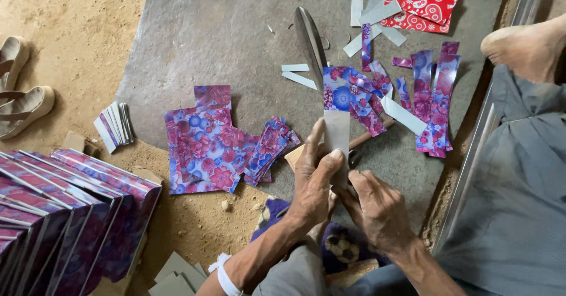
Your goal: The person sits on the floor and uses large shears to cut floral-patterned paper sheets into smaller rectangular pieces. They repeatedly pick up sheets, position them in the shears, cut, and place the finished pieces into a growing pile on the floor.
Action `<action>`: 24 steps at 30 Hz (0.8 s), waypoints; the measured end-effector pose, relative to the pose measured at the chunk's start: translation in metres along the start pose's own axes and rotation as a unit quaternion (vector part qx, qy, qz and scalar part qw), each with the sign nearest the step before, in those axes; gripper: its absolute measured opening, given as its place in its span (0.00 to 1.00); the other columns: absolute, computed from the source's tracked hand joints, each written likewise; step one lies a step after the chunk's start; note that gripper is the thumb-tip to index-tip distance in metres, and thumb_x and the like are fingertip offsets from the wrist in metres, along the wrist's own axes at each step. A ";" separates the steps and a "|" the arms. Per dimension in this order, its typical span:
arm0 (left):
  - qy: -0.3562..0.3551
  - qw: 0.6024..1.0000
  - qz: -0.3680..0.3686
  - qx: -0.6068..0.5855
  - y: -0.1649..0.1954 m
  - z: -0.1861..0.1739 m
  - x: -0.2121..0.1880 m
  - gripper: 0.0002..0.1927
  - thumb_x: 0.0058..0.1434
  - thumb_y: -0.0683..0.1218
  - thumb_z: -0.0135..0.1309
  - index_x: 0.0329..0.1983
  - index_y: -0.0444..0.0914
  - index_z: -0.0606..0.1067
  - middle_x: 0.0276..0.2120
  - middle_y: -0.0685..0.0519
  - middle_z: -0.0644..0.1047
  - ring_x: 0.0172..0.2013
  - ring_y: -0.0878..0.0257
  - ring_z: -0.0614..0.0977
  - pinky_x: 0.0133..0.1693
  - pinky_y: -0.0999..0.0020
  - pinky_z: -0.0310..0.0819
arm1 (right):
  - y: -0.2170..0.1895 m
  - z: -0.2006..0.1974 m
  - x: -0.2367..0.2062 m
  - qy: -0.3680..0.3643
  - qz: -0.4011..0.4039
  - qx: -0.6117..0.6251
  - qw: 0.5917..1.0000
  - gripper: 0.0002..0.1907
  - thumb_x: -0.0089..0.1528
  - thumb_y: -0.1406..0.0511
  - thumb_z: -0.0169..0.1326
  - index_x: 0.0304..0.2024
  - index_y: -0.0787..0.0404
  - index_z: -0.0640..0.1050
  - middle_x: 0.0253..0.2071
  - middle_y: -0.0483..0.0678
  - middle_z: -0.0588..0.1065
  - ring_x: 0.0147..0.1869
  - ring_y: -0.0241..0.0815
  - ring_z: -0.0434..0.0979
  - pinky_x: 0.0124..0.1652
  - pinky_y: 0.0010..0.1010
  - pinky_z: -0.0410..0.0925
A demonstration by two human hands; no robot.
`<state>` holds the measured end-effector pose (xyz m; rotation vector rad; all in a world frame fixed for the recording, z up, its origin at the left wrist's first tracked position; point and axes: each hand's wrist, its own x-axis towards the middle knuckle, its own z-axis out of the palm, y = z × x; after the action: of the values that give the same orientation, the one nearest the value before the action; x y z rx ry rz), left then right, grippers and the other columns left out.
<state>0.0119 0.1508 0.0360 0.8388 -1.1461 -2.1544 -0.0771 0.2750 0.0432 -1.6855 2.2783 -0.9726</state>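
- Nearest the camera: left hand (312, 184) pinches a grey strip (337, 137) between thumb and fingers; right hand (377, 204) curls beside it, touching the strip's lower end, its grasp unclear.
- Just beyond: long shears blade (309, 42) lies over floral sheets (203, 142) and cut floral strips (433, 104) on the grey mat (224, 30).
- Left: stacked floral-covered boxes (65, 207), small strip bundle (115, 125), sandals (20, 92).
- Far: red patterned sheet (424, 1); bare foot (525, 48) at right.
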 end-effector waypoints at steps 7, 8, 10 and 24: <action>-0.059 0.893 0.168 0.414 0.109 -0.069 0.095 0.33 0.69 0.41 0.45 0.78 0.43 0.58 0.55 0.38 0.79 0.39 0.53 0.84 0.43 0.54 0.84 | 0.038 0.054 -0.053 -0.017 0.196 0.019 0.980 0.27 0.58 0.59 0.59 0.55 0.67 0.72 0.43 0.62 0.76 0.44 0.62 0.79 0.39 0.47 0.73; -0.045 0.864 0.140 0.482 0.133 -0.079 0.125 0.33 0.68 0.42 0.44 0.78 0.45 0.58 0.51 0.38 0.81 0.34 0.51 0.83 0.37 0.53 0.84 | 0.049 0.069 -0.061 -0.024 0.205 -0.006 0.978 0.27 0.56 0.58 0.59 0.54 0.67 0.72 0.45 0.64 0.75 0.47 0.66 0.78 0.42 0.49 0.72; -0.129 0.830 0.293 0.456 0.173 -0.089 0.176 0.35 0.66 0.40 0.48 0.77 0.39 0.57 0.65 0.37 0.72 0.46 0.53 0.85 0.46 0.57 0.86 | 0.072 0.096 -0.067 -0.065 0.272 -0.015 0.960 0.24 0.58 0.57 0.59 0.51 0.64 0.73 0.48 0.63 0.76 0.52 0.67 0.77 0.48 0.50 0.70; -0.223 0.771 0.078 0.591 0.166 -0.086 0.162 0.32 0.64 0.43 0.48 0.73 0.52 0.67 0.34 0.46 0.80 0.25 0.61 0.75 0.30 0.60 0.74 | 0.065 0.079 -0.077 -0.103 0.339 0.126 0.926 0.25 0.63 0.61 0.49 0.63 0.55 0.70 0.52 0.55 0.74 0.56 0.54 0.77 0.54 0.44 0.70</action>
<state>-0.0004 -0.0882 0.0981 0.6066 -2.8000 -1.3056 -0.0637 0.3225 -0.0751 -0.7510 2.2134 -0.8206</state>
